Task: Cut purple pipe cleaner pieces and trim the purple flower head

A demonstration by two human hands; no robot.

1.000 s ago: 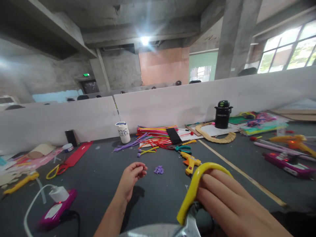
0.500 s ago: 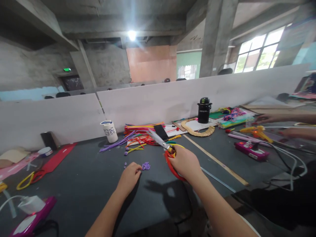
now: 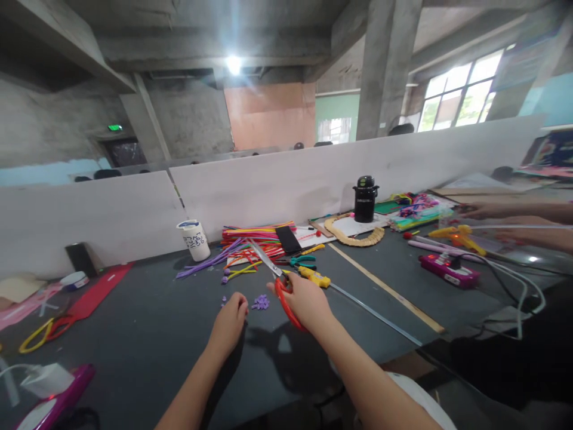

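Note:
My right hand [image 3: 308, 298] is wrapped around the handles of red-handled scissors [image 3: 286, 301]. Their metal blades are slightly parted and point up and left, toward the pipe cleaners. My left hand [image 3: 231, 319] rests low over the dark table with its fingers curled together; whatever is between them is hidden. Just right of its fingertips lies a small heap of cut purple pieces [image 3: 261, 302]. Beyond the hands are purple pipe cleaners [image 3: 210, 263] and two yellow stems with purple ends [image 3: 242, 272].
A yellow glue gun [image 3: 316, 276] with a long clear stick lies right of the scissors, near teal-handled pliers [image 3: 304, 261]. Behind stand a white cup [image 3: 193, 240] and a black flask [image 3: 365, 200]. Another person's hands [image 3: 510, 224] work at the far right, near a purple power strip [image 3: 449, 272].
The scissors in my right hand have moved left and lower, toward my left hand, uncovering the glue gun. My left hand has drawn slightly away from the purple heap. The view has shifted slightly.

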